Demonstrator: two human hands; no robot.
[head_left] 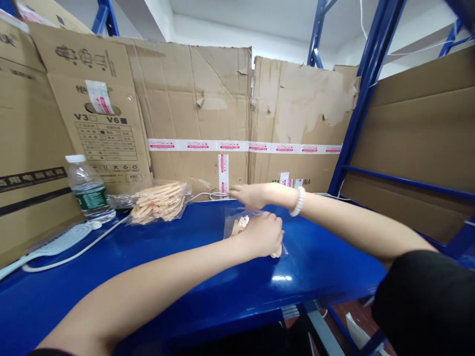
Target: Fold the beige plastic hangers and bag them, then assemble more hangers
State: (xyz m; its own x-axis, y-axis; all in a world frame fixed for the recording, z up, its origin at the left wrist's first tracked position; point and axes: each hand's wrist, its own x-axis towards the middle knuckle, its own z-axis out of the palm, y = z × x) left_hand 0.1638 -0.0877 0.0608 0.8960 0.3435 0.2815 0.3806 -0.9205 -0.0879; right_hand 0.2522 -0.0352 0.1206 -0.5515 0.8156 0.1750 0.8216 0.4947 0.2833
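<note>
Clear plastic bag (237, 225) lies under the gripping left hand (261, 235); right hand (252, 195) hovers open just behind.

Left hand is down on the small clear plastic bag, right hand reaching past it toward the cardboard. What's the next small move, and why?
Probably bring the right hand back to the small clear plastic bag on the blue metal shelf. The left hand already pins it, with pale pieces showing inside, while the right hand looks empty, stretched out beyond the bag.

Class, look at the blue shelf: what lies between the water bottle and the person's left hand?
In the head view, a clear bag of flat tan sticks lies between the water bottle and the left hand.
</note>
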